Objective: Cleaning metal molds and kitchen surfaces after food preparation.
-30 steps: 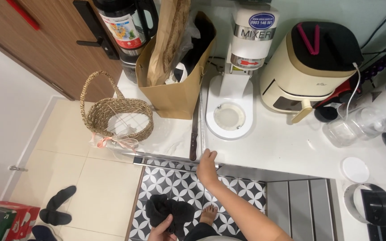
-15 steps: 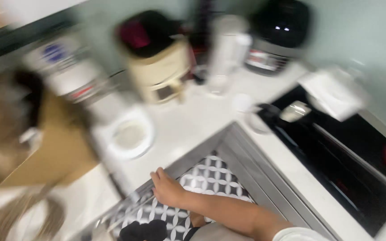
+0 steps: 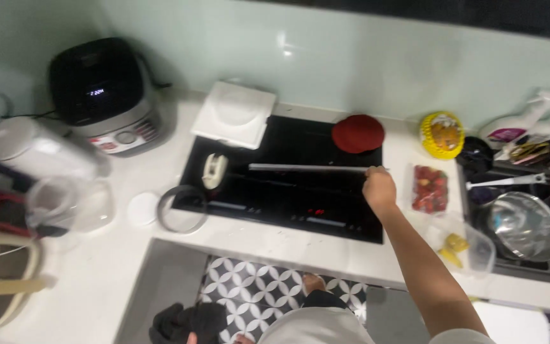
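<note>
Right hand now grips one end of a long thin silver metal strip over the black glass stove top.
A moment ago it pressed on the white counter edge; now it has reached across. Left hand is out of sight.

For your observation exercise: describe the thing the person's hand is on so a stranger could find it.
Find the black glass cooktop set in the white counter. Across its middle lies a long thin silver metal strip, its right end under the right hand. Nothing else there is so long, straight and narrow.
</note>
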